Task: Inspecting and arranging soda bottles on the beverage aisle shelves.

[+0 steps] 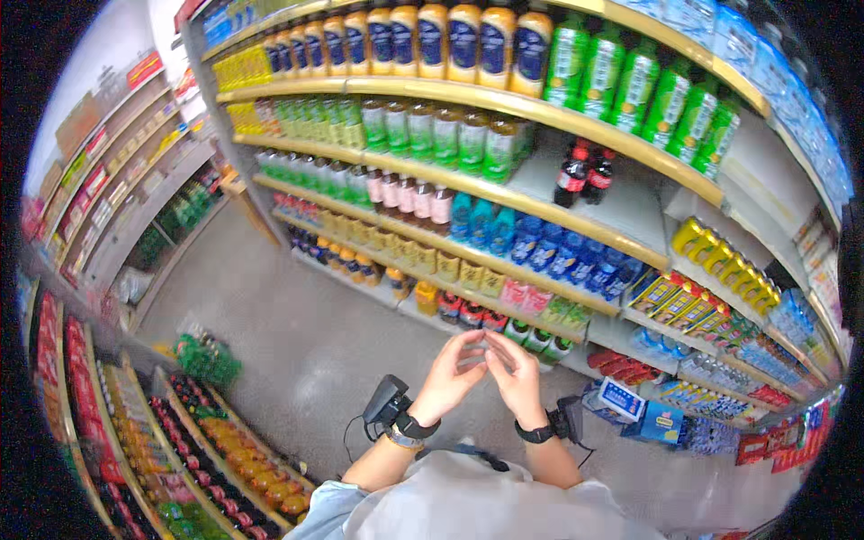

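Observation:
My left hand and my right hand are raised in front of me with their fingertips meeting. The fingers curve into an arch, and I see nothing held in either hand. A black strap with a dark device sits on my left wrist, beside a metal watch band. Another dark device is strapped to my right wrist. Beyond the hands stands a shelf unit of drinks. Dark bottles with red labels and green bottles are on its lowest shelf, nearest my fingertips in the picture.
Two cola bottles stand on a mostly bare shelf section. Blue cartons sit on the floor at the right. Another drink shelf runs along the lower left, near a green pile on the grey floor.

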Motion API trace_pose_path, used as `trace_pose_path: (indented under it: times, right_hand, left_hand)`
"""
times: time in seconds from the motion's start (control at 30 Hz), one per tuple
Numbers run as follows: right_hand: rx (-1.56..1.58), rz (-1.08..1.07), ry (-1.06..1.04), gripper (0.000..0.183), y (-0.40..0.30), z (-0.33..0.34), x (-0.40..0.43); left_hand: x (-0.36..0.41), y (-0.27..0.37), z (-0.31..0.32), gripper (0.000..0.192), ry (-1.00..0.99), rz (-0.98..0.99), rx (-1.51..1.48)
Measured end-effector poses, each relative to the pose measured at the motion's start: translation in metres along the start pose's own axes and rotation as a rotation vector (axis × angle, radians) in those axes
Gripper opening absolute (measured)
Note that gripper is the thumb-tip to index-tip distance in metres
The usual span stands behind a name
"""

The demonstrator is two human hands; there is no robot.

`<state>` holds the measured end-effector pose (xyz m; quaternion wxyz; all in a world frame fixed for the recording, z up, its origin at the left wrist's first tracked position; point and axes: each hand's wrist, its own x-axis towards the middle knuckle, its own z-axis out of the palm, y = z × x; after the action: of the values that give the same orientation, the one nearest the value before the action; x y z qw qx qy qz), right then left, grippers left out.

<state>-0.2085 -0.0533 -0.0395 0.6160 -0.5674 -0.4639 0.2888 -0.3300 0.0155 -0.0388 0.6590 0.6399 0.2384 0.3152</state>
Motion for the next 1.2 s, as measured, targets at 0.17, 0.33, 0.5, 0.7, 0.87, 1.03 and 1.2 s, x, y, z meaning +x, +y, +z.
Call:
trace_pose_path:
  times: [0.17,0.33,0.5,0.7,0.87,1.03,1.2]
  right_hand:
    - [-0.061,0.097,0.177,0.032,0.017,-0.063,0.010]
    - [-0.127,0.074,0.309,0.034,0.029,-0.102,0.034]
    - [-0.202,0.078,0.372,0.038,0.027,-0.136,0.088]
    - [-0.265,-0.014,0.581,0.046,0.062,-0.190,0.175]
    - [-0.226,-0.054,0.648,0.052,0.083,-0.222,0.225]
    - [-0.338,-0.132,0.653,0.061,0.110,-0.255,0.276]
    - [-0.440,-0.034,0.496,0.065,0.097,-0.278,0.332]
  left_hand:
    - [0.057,-0.016,0.050,0.050,-0.179,-0.047,-0.013]
    - [0.106,-0.015,0.080,0.051,-0.243,-0.071,0.005]
    - [0.161,-0.026,0.090,0.051,-0.250,-0.033,0.040]
    - [0.221,-0.008,0.079,0.050,-0.161,-0.038,-0.057]
    - [0.247,-0.020,0.061,0.048,-0.051,-0.034,0.050]
    - [0.267,-0.018,0.068,0.047,-0.014,-0.119,-0.066]
    - [0.285,-0.020,0.093,0.045,0.090,-0.091,-0.057]
